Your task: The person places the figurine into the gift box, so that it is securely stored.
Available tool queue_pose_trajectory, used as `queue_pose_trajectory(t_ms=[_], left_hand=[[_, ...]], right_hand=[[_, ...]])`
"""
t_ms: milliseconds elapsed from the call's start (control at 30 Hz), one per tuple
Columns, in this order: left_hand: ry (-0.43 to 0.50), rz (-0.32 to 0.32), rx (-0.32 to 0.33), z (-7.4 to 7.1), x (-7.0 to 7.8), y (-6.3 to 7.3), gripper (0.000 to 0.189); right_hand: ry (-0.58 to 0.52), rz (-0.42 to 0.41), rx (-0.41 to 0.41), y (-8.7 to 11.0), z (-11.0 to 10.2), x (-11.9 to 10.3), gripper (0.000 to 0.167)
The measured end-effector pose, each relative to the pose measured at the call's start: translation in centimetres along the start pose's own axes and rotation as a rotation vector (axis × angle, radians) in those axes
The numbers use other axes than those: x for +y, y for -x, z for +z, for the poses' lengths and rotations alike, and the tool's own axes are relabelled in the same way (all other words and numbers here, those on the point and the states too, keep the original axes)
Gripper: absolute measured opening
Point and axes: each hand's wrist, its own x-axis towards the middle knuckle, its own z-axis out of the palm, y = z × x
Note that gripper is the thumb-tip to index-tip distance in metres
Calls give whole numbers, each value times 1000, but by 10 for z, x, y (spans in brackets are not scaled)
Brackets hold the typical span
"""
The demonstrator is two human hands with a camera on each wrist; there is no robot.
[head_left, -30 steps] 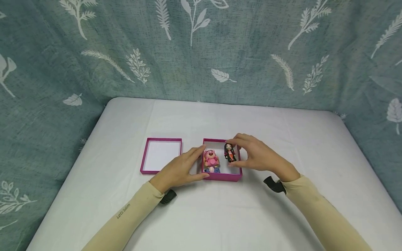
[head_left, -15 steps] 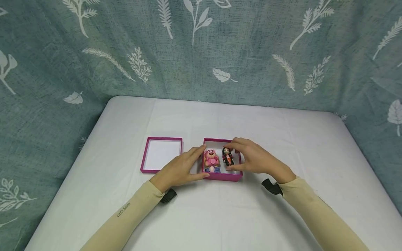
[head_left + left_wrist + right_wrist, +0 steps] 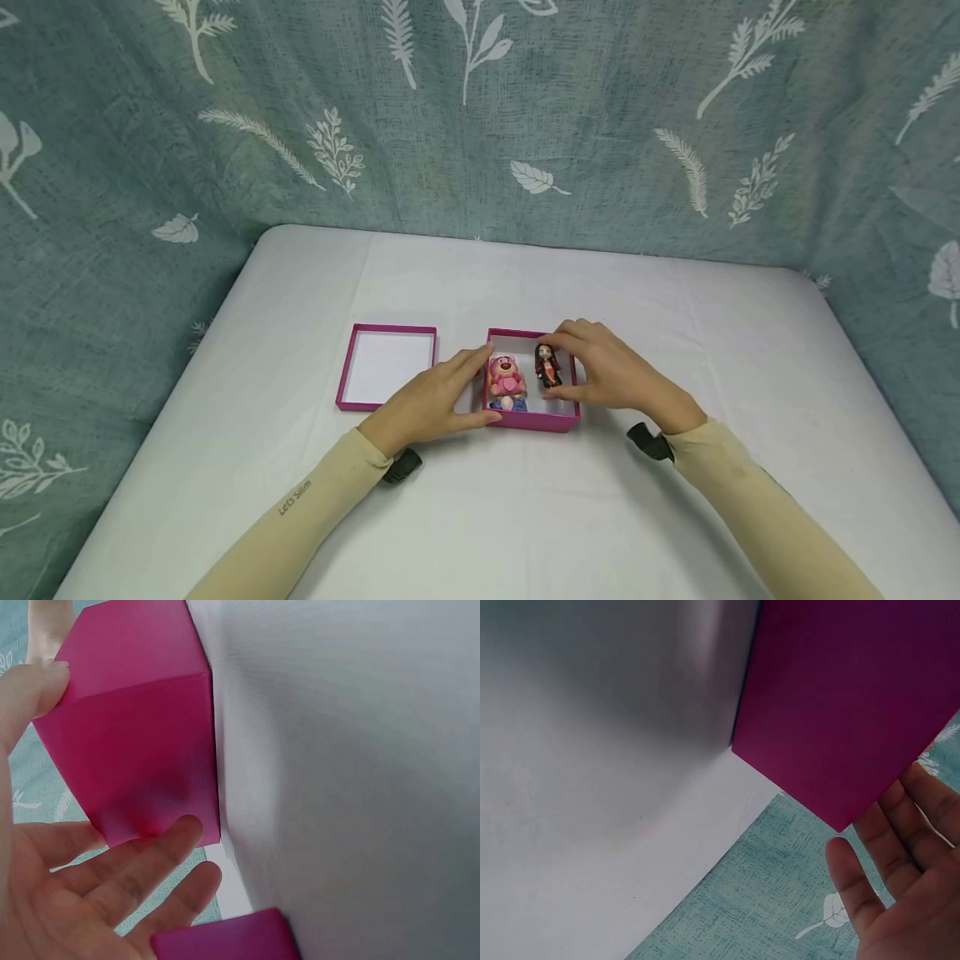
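A magenta box with a white inside stands on the white-covered table. My left hand grips its left side, thumb at the near corner and fingers along the far end; the left wrist view shows thumb and fingertips against the magenta wall. Inside, at the left, lies a pink bear figurine, with a small blue and pink piece below it. Over the box's right half, my right hand pinches a long-haired doll figurine in dark and red between thumb and fingers. The right wrist view hides that figurine behind the box wall.
Left of the box lies a shallow magenta-edged lid, white inside face up, close to my left hand. A green-blue leaf-patterned cloth hangs behind and beside the table.
The doll figurine in my right hand shifted left and nearer, then back right and farther, tilting slightly. My left hand, the box and the bear figurine hold their places.
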Motion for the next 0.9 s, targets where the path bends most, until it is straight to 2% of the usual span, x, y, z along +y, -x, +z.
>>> queue_pose_trajectory(t_ms=[167,433,900], left_hand=[[4,0,-4,0,0,0,93],[4,-1,-4,-2,-1,-2,94],[14,-5,-10,-3,0,-1,94]], right_hand=[[13,6,-5,-2,1,3,70],[18,-41,36,-3,4,7,71],[-28,39,-86,-11,6,9,67]])
